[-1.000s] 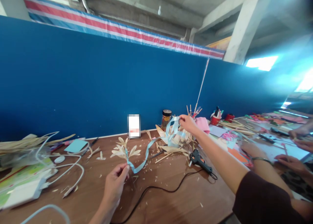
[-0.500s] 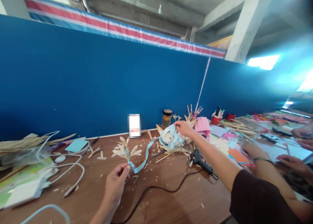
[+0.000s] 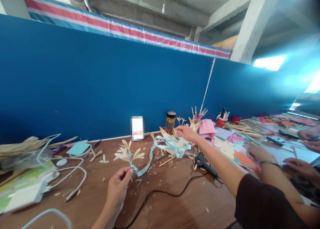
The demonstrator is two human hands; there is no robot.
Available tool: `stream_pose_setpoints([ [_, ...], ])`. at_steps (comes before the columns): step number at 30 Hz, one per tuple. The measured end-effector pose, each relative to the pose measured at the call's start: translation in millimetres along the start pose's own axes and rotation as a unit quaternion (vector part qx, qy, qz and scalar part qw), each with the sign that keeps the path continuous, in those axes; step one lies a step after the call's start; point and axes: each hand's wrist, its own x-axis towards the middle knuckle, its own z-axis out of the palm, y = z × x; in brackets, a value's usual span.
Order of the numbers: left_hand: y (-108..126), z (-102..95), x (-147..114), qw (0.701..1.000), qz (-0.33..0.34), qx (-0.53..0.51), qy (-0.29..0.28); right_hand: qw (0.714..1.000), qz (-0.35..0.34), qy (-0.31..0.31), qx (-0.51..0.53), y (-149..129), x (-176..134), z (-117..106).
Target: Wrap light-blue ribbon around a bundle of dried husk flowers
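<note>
My left hand (image 3: 120, 180) pinches the lower stem of a handmade flower (image 3: 126, 152) with pale, dried-husk petals. Light blue ribbon (image 3: 143, 170) wraps that stem and trails from my fingertips to the right. Its loose loops (image 3: 172, 144) lie over a heap of dry husk pieces. Above this heap my right hand (image 3: 186, 132) reaches out with its fingers extended and the ribbon out of its grasp. Its fingertips are close to a husk piece (image 3: 165, 133); whether they touch it I cannot tell.
A black glue gun (image 3: 206, 165) with its cord lies below my right forearm. Behind the heap stands a dark-lidded jar (image 3: 170, 121). White cables and a power adapter (image 3: 26, 195) are at left. Coloured paper (image 3: 243, 159) and another person's arms (image 3: 272, 172) are at right.
My right hand has let go of the ribbon's loops, which have dropped and spread over the husks. That hand has dipped slightly. My left hand and the flower are practically still.
</note>
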Motion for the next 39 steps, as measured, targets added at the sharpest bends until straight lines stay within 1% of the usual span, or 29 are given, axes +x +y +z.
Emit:
stream_pose_setpoints([
  [3,1,-0.2,0,1.000,0.000,0.003,-0.005,1.000,0.000,0.007,0.020,-2,-4,0],
  [6,1,-0.2,-1,1.000,0.008,0.001,0.001,0.998,0.002,0.031,0.047,-10,-11,0],
  [8,1,-0.1,-1,1.000,0.005,0.000,0.003,0.996,0.004,0.057,0.067,-23,-19,4],
  [10,1,0.0,-1,1.000,-0.001,-0.004,-0.002,0.993,0.003,0.080,0.090,-41,-32,13],
  [13,1,-0.2,-1,1.000,-0.014,-0.018,-0.007,0.986,-0.016,0.088,0.138,-75,-58,42],
  [15,1,-1.0,0,0.999,-0.032,-0.030,-0.005,0.967,-0.042,0.076,0.238,-99,-75,70],
  [18,3,-3.1,2,0.996,-0.054,-0.067,0.007,0.945,-0.062,0.058,0.316,-130,-89,111],
  [20,6,-4.2,4,0.993,-0.062,-0.099,0.016,0.941,-0.050,0.042,0.333,-143,-92,132],
  [23,11,-4.3,4,0.989,-0.063,-0.127,0.025,0.935,-0.036,0.020,0.351,-152,-91,149],
  [27,13,-1.7,2,0.986,-0.054,-0.153,0.025,0.918,-0.035,0.011,0.395,-150,-94,158],
  [30,13,0.9,0,0.987,-0.050,-0.150,0.016,0.905,-0.031,0.001,0.425,-148,-99,158],
  [31,13,1.7,-2,0.987,-0.050,-0.150,0.008,0.904,-0.027,0.007,0.427,-149,-100,157],
  [35,14,3.3,-6,0.983,-0.071,-0.164,-0.034,0.917,-0.021,0.092,0.388,-152,-104,148],
  [36,14,3.7,-7,0.982,-0.078,-0.169,-0.042,0.917,-0.025,0.099,0.385,-153,-104,146],
  [37,14,4.1,-8,0.980,-0.083,-0.174,-0.048,0.915,-0.029,0.093,0.391,-153,-104,144],
  [39,14,5.4,-9,0.978,-0.088,-0.178,-0.058,0.905,-0.031,0.054,0.421,-152,-103,142],
])
